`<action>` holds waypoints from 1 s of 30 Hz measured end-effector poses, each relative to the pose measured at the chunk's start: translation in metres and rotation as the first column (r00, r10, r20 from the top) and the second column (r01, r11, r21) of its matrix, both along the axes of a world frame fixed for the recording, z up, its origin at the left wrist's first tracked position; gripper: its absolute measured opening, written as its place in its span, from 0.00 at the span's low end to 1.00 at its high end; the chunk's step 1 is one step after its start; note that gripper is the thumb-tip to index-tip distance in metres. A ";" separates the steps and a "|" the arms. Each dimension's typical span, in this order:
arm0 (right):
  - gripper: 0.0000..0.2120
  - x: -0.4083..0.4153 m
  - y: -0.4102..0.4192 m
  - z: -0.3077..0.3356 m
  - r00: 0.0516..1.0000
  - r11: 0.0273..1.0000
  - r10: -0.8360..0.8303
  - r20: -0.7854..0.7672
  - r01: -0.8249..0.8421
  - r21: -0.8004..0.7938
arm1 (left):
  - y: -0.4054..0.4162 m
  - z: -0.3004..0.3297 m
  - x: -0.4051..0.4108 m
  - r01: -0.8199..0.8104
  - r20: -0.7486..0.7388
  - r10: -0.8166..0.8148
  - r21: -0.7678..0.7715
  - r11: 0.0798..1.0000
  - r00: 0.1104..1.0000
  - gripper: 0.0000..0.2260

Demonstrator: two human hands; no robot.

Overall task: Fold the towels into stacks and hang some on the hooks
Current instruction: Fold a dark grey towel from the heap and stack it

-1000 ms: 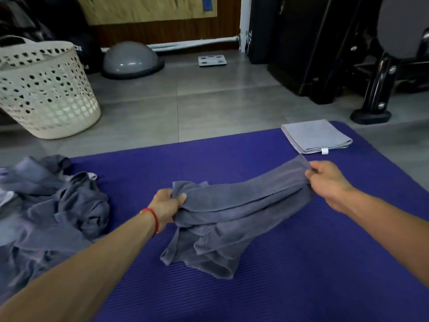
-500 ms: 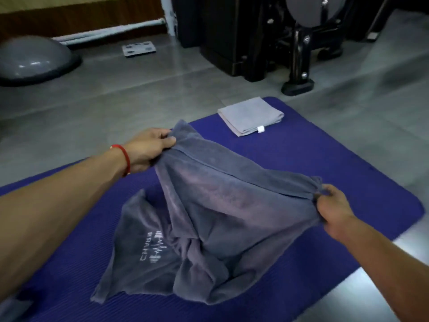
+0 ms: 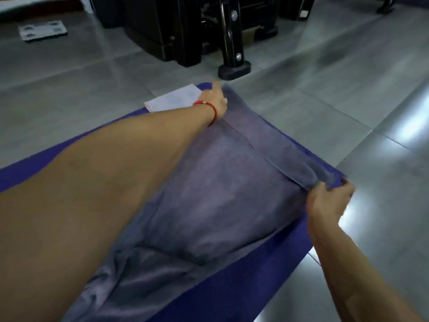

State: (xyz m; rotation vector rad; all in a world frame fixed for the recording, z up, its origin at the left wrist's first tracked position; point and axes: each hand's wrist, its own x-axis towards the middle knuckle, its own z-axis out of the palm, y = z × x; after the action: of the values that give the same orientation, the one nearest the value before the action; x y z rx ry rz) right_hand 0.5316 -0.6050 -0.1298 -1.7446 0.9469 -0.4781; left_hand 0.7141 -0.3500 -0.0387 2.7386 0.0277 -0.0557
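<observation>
Grey towel point(image 3: 216, 194) spans the mat point(image 3: 243, 282), right hand point(image 3: 329, 198) pinching its right corner, left hand point(image 3: 214, 98) gripping the far corner at upper centre.

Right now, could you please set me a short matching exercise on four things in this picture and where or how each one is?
Things:
1. grey towel
2. folded towel
3. red bracelet
4. scale

States:
A. on the left wrist
B. on the floor tiles, far left
C. stretched between both hands over the mat
D. lying at the mat's far corner

Pairs: 1-C, 2-D, 3-A, 4-B
</observation>
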 end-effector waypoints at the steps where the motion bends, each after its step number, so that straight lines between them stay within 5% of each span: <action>1: 0.27 -0.006 0.009 -0.007 0.994 0.994 0.091 -0.057 -0.094 -0.051 | 0.001 -0.015 -0.010 0.041 -0.050 -0.041 -0.001 0.999 0.998 0.24; 4: 0.27 -0.044 0.052 -0.038 0.877 0.808 0.461 -0.136 -0.478 -0.344 | 0.035 -0.067 -0.074 0.221 -0.173 -0.217 0.003 0.975 0.961 0.27; 7: 0.27 -0.081 0.105 -0.067 0.548 0.344 0.758 -0.354 -0.797 -0.496 | 0.109 -0.105 -0.177 0.289 -0.238 -0.262 0.087 0.953 0.935 0.29; 10: 0.24 -0.110 0.165 -0.070 0.144 -0.098 0.892 -0.429 -0.864 -0.493 | 0.191 -0.116 -0.285 0.213 -0.261 -0.148 0.244 0.946 0.954 0.37; 13: 0.25 -0.132 0.227 -0.067 -0.200 -0.484 0.826 -0.528 -0.732 -0.479 | 0.262 -0.119 -0.370 0.107 -0.483 0.057 0.305 0.946 0.874 0.38; 16: 0.28 -0.142 0.287 -0.057 -0.237 -0.566 0.738 -0.632 -0.727 -0.389 | 0.302 -0.120 -0.427 0.090 -0.523 0.067 0.269 0.959 0.850 0.38; 19: 0.23 -0.142 0.324 -0.035 -0.202 -0.607 0.691 -0.694 -0.682 -0.407 | 0.310 -0.127 -0.462 -0.002 -0.258 0.087 0.312 0.950 0.962 0.28; 21: 0.18 -0.139 0.328 -0.021 -0.303 -0.692 0.616 -0.727 -0.649 -0.315 | 0.309 -0.127 -0.479 -0.123 -0.176 0.179 0.290 0.949 0.968 0.28; 24: 0.13 -0.142 0.321 -0.001 -0.390 -0.766 0.462 -0.796 -0.629 -0.136 | 0.313 -0.127 -0.510 -0.332 -0.208 0.396 0.285 0.899 0.894 0.31; 27: 0.06 -0.143 0.325 0.021 -0.358 -0.791 0.339 -0.870 -0.609 -0.058 | 0.318 -0.138 -0.547 -0.572 -0.279 0.584 0.130 0.810 0.763 0.30; 30: 0.08 -0.143 0.350 0.041 -0.291 -0.815 0.275 -0.916 -0.576 -0.062 | 0.310 -0.150 -0.569 -0.626 -0.264 0.594 -0.052 0.778 0.760 0.18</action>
State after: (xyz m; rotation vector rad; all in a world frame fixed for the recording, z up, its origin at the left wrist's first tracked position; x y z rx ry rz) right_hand 0.3890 -0.2547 -0.0889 -2.8241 -1.7396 0.8770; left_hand 0.1452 -0.0396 -0.1883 2.4312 0.9495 -0.1872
